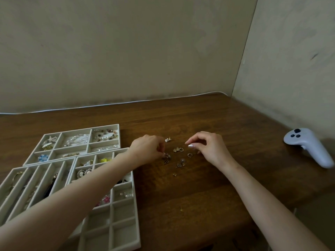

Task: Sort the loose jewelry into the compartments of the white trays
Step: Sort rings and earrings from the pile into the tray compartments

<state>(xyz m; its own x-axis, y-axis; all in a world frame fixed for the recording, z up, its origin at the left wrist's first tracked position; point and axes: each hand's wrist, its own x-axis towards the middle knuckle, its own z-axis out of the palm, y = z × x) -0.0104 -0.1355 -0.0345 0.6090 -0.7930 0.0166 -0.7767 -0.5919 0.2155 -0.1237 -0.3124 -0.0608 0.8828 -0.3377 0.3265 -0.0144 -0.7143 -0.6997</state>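
Trays come first on the left: 3 white trays (116, 232) crowd that end of the wooden table (199, 196), one at the back with wide compartments holding pearls and beads, one with long slots, and a gridded tray nearest the loose pile whose near cells look bare. The left forearm lies across this grid and hides several cells.

Right of the trays, the left hand (147, 149) has its fingertips pinched down on a small reddish piece (167, 155) at the left edge of the scatter; it appears to be gripping it, though whether the piece has left the wood I cannot tell. The loose jewelry (178, 156) lies between the 2 hands: a white stud at the back, small gold rings and charms in the middle, a curled gold piece and a tiny charm nearer the body.

Next, the right hand (208, 147) hovers over the pile's right side, thumb and forefinger curled close with nothing visibly held. Farthest right, well apart, rests a white controller (311, 147).

To do this pick well, I judge a nail-tip pinch is needed, lifting straight up so neighbours are not dragged. The right hand could steady or separate pieces. Choosing a bare cell before moving, and matching pairs, should save rehandling.
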